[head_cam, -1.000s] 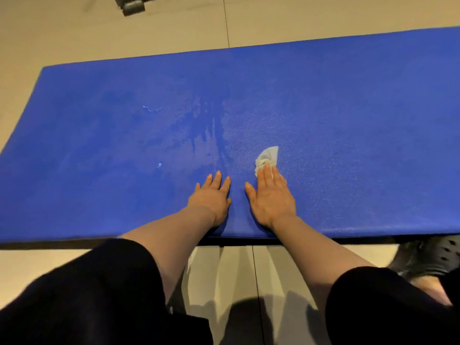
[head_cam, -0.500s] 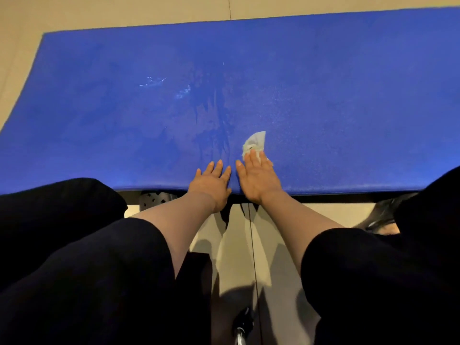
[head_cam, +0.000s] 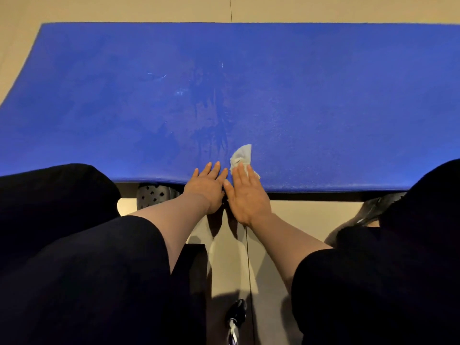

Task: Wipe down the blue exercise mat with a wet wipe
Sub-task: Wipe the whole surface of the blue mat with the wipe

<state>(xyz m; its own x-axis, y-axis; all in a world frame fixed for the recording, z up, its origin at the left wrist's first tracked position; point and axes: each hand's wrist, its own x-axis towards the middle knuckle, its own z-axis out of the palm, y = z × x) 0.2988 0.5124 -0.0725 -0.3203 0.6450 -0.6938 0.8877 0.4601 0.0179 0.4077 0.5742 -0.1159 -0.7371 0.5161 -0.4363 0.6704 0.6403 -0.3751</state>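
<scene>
Mid-wipe | our right hand presses wipe flat, fingers straight, together | left hand flat on mat edge | damp streaks centre only; judged mostly undone

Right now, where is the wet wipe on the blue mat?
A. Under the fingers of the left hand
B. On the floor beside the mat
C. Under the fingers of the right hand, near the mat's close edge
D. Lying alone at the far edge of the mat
C: the wet wipe sticks out from under the flat fingers of the right hand, by the near edge of the blue mat; the left hand lies bare beside it.
</scene>
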